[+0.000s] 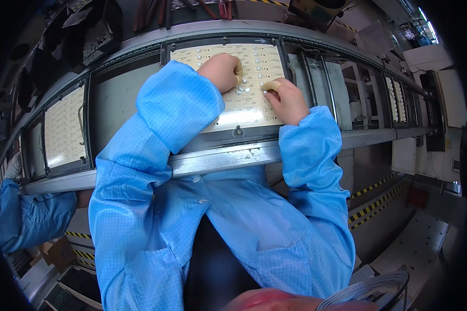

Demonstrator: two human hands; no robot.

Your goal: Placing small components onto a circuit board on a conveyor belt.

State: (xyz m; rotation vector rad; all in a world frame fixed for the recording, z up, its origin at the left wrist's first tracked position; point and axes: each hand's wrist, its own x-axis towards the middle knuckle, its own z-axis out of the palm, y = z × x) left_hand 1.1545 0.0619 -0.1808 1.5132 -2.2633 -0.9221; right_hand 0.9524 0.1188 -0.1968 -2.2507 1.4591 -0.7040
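A cream circuit board panel (227,115) lies in a black carrier frame (259,136) on the conveyor rails. Small white connectors stand along its columns, and several loose ones (243,90) lie in a little heap between my hands. My left hand (219,71) is curled over the panel's upper middle, a yellowish finger cot on its finger; its fingertips point down and are hidden, so what they grip cannot be seen. Low over the panel's right column, my right hand (288,102), also with a finger cot, is pinched at a small white connector (265,92).
The metal front rail (228,160) runs between my body and the panel. Another carrier with a panel (65,127) sits left, near a co-worker's gloved hand (14,166). Black bins of parts (96,39) stand behind at left. Another panel (394,98) is far right.
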